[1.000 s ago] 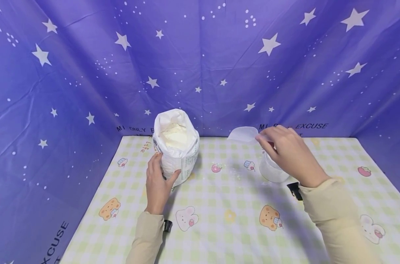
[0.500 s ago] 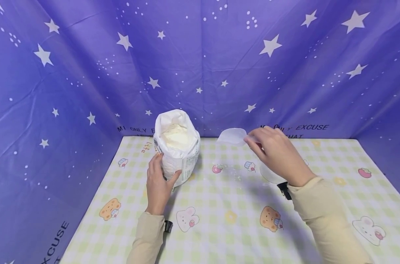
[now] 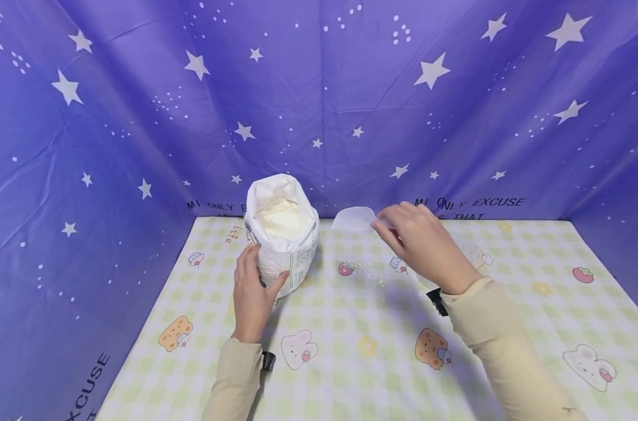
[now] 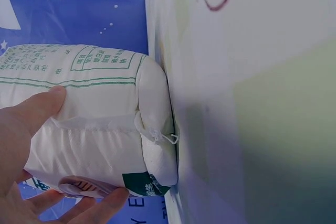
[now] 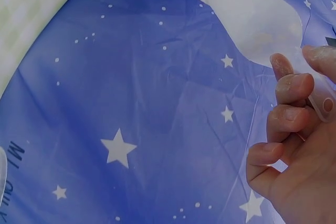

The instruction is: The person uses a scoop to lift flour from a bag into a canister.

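An open white bag of flour (image 3: 297,257) stands upright at the back left of the table, pale powder filling it near the top. My left hand (image 3: 252,298) grips its lower front, thumb on one side and fingers on the other; the left wrist view shows green print on the bag (image 4: 89,98). Right of the bag, my right hand (image 3: 424,248) pinches the handle of a translucent scoop (image 3: 353,219) above the table. The scoop's bowl (image 5: 252,19) points towards the bag in the right wrist view. A clear container (image 3: 426,283) sits mostly hidden beneath the right hand.
A green-and-white checked cloth (image 3: 340,380) with cartoon prints covers the table. Spilled powder (image 3: 373,278) dots it between bag and container. A purple star-patterned curtain (image 3: 319,88) closes off the back and sides.
My right hand has carried the scoop left, away from above the container and closer to the bag. My left hand keeps its hold on the bag of flour.
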{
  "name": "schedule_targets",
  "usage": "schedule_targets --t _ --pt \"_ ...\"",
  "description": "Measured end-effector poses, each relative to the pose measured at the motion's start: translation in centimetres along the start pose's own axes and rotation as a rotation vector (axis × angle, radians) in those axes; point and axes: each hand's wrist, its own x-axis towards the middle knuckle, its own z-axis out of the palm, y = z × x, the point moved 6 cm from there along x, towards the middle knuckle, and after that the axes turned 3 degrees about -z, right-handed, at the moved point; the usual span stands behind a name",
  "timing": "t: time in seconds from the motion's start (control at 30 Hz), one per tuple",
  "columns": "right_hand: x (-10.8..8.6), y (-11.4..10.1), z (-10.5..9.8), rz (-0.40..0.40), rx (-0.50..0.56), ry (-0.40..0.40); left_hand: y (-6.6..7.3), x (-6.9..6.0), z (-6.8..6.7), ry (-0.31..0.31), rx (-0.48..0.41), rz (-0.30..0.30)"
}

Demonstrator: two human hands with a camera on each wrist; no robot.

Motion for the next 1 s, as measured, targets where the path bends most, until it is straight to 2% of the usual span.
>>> schedule_targets --t 0.23,0.5,1.0 --pt "1.1 -0.9 0.7 -0.038 -0.013 -0.007 -0.1 0.0 -0.1 0.0 0.008 -0.011" --pt "1.8 -1.6 1.4 -0.057 -0.012 -0.01 0.0 -0.2 -0.3 0.021 0.007 0.008" --pt "3.1 -2.7 2.4 -0.123 -0.038 -0.048 0.1 0.0 -0.1 -0.011 0.008 -0.023"
